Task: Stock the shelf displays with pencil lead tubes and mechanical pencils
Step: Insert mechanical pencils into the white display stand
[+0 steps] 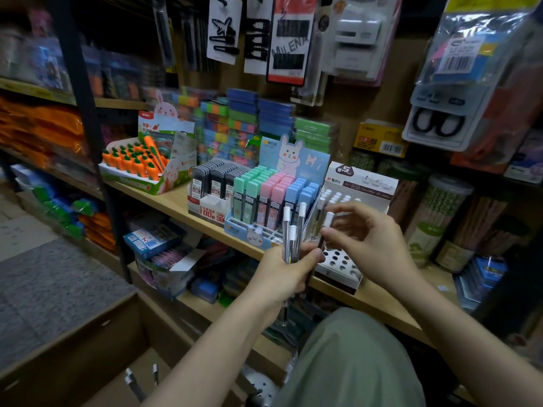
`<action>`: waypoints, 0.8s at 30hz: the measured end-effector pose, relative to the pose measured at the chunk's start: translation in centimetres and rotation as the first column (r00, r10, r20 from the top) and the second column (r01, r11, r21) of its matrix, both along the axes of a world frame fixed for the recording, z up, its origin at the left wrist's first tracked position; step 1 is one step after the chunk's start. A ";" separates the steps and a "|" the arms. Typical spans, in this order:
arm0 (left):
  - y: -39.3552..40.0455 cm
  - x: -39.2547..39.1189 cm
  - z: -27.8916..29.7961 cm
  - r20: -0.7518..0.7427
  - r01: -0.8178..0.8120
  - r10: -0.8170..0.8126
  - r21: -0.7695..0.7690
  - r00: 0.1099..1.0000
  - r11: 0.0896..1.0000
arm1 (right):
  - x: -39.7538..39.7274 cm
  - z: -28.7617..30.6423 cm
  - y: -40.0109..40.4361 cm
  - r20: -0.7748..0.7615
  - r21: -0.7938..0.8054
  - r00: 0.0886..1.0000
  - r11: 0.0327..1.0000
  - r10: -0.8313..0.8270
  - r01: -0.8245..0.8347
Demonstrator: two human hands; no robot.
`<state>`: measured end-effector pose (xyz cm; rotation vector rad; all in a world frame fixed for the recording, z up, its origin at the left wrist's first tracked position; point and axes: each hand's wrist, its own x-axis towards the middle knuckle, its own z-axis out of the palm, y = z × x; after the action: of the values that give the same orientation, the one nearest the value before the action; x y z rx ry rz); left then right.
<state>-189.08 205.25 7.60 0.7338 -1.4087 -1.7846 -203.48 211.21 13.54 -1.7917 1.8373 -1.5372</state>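
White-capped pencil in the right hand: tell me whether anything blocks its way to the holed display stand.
Nothing visible does. The right hand pinches the pencil directly above the stand, whose front holes are open; only the back rows hold pencils.

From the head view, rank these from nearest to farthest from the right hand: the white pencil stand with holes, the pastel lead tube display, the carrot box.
1. White pencil stand: directly under and behind the right hand.
2. Pastel lead tube display: to its left, on the same shelf.
3. Carrot box: far left end of the shelf.
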 end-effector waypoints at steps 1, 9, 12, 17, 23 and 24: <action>-0.1 0.1 0.0 0.002 0.012 -0.012 -0.003 1.000 1.000 | -0.3 0.2 0.1 0.022 -0.006 1.000 1.000 0.013 -0.013; -1.0 2.1 -1.3 0.099 -0.043 0.023 0.199 0.995 0.979 | -4.9 2.7 0.4 -0.204 -0.225 0.934 0.943 -0.293 0.247; -1.2 2.8 -1.6 0.080 -0.053 0.034 0.258 0.996 0.965 | -5.0 2.0 -0.2 -0.248 -0.245 0.917 0.936 -0.311 0.252; -1.3 3.6 -1.7 0.080 -0.038 0.020 0.221 0.997 0.975 | -4.6 0.8 -1.3 -0.231 -0.252 0.930 0.941 -0.286 0.227; -0.9 4.0 -1.5 -0.023 0.043 -0.039 0.226 0.999 0.973 | -4.6 0.1 -1.5 -0.182 -0.208 0.949 0.953 -0.257 0.219; -0.9 4.0 -1.4 -0.007 0.047 -0.047 0.207 0.999 0.977 | -4.6 0.1 -1.5 -0.168 -0.196 0.955 0.958 -0.243 0.209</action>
<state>-185.05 204.39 6.19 0.8113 -1.2597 -1.9896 -208.10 209.75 13.63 -1.9218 2.1227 -1.7091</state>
